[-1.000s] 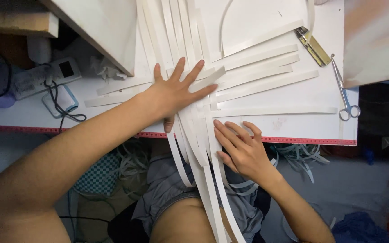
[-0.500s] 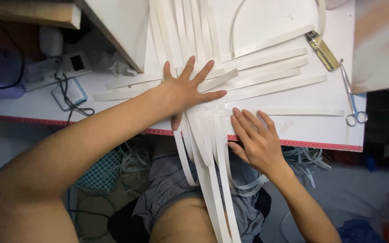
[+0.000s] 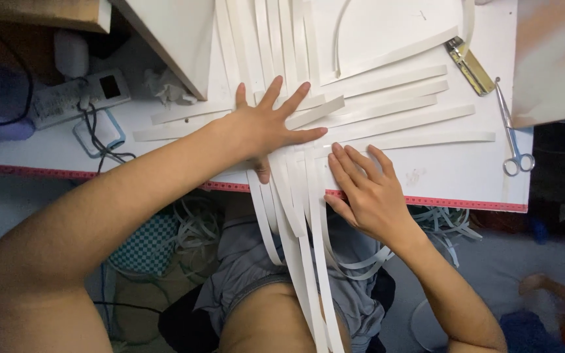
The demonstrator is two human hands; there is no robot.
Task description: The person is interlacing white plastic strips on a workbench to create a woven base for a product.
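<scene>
A white table (image 3: 452,173) carries everything; its near edge bears a red strip. White paper strips (image 3: 387,108) lie crossed on it, some running across, others running lengthwise and hanging over the near edge. A larger white sheet (image 3: 387,33) lies at the far side. Scissors (image 3: 511,131) lie near the right edge, with a brass-coloured metal tool (image 3: 469,65) just beyond them. At the left lie a grey device (image 3: 76,98), a cable (image 3: 99,140) and crumpled paper (image 3: 165,88).

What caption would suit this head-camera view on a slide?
Left hand and right hand press flat on crossed long white paper strips at the white table's edge.
</scene>
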